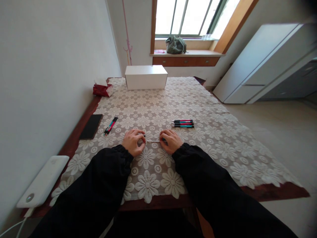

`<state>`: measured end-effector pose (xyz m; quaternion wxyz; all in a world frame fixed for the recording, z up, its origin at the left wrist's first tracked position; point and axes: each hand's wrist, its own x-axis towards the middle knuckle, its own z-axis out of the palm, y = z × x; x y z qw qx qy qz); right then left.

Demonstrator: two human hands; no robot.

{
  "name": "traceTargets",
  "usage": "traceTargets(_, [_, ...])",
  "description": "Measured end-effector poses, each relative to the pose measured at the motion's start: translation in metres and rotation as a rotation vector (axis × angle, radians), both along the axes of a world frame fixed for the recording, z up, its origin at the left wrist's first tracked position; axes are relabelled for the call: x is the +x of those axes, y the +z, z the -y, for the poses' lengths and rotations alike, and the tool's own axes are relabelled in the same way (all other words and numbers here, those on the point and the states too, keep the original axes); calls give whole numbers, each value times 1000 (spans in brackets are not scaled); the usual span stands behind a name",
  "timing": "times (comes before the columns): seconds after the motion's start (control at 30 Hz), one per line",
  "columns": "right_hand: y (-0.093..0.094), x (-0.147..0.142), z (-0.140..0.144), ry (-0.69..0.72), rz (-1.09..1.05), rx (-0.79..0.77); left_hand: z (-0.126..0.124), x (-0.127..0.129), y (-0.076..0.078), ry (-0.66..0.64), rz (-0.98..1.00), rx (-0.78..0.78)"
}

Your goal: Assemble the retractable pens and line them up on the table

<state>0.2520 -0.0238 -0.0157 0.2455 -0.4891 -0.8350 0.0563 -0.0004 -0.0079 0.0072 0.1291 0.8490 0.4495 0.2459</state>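
Note:
Both hands rest low over the lace-covered table (223, 145), close together near its middle. My left hand (133, 141) and my right hand (170, 140) each pinch one end of a thin pen part (153, 141), a pale slim rod stretched between them; a teal piece shows at the right hand's fingers. A row of three pens (183, 123) in pink, teal and black lies just beyond the right hand. Two more pens (110, 125) lie together beyond the left hand. Black sleeves cover both arms.
A black phone (91, 126) lies at the table's left edge, a white power bank (42, 181) at the near left corner. A white box (145, 77) and a red tissue pack (102, 89) stand at the far end. A white cabinet (262, 62) is to the right.

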Motion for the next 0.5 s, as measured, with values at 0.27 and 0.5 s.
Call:
traceTargets(0.27, [-3,1,-1,8,-11,11,0,-1,0,23,37,-5])
traceTargets(0.5, [-4,3,-3,22,-29,1,-2,-1,-1,46,52,-2])
